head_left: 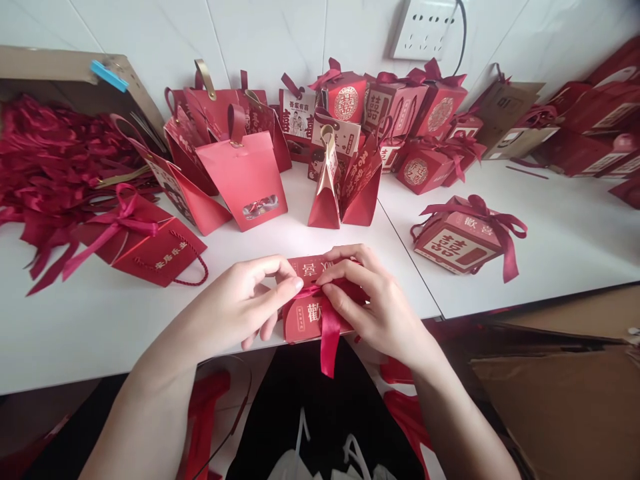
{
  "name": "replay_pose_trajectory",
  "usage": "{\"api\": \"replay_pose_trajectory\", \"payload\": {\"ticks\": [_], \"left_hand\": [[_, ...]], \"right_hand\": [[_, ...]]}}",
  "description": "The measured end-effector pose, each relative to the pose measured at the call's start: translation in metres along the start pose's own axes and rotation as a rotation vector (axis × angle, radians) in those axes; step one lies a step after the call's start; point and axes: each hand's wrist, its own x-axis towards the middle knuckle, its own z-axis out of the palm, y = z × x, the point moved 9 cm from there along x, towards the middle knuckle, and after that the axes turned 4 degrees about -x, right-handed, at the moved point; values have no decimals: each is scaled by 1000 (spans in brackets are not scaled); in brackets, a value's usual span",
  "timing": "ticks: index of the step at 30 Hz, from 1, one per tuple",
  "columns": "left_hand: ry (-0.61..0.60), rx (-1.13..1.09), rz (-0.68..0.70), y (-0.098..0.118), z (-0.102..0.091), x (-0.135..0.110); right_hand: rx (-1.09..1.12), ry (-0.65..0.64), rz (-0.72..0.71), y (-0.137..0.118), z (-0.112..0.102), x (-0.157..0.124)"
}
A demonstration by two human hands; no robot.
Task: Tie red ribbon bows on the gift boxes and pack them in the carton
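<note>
A red gift box [303, 320] with pale printed characters rests at the table's front edge, in front of my body. Across its top runs a dark pink ribbon [330, 340], one tail hanging over the front. My left hand [255, 297] pinches the ribbon between thumb and forefinger at the box's left side. On the right, my right hand [363, 290] has thumb and fingers closed on the ribbon near the middle of the lid. Its palm side and part of the box are hidden under the fingers.
Several red gift boxes and bags stand behind, among them a plain red bag [245, 173]. A ribboned box [460, 240] sits to the right, a tilted bag [150, 247] to the left. A cardboard box [65, 63] borders a ribbon heap [55, 160]. The wall holds a power socket [425, 30].
</note>
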Motion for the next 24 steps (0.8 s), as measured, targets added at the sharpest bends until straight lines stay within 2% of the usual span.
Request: {"api": "replay_pose_trajectory", "payload": {"ticks": [7,15,21,24], "left_hand": [[-71,-221,46,7,13,3],[46,-206,117,6,2,3],[69,-169,136,4,2,2],[75,-163,174,7,2,-1]], "right_hand": [[-10,-6,-9,0,1,1],[14,-68,-8,-1,3,4],[143,-112,-27,7,12,8],[126,-85,-28,7,10,7]]}}
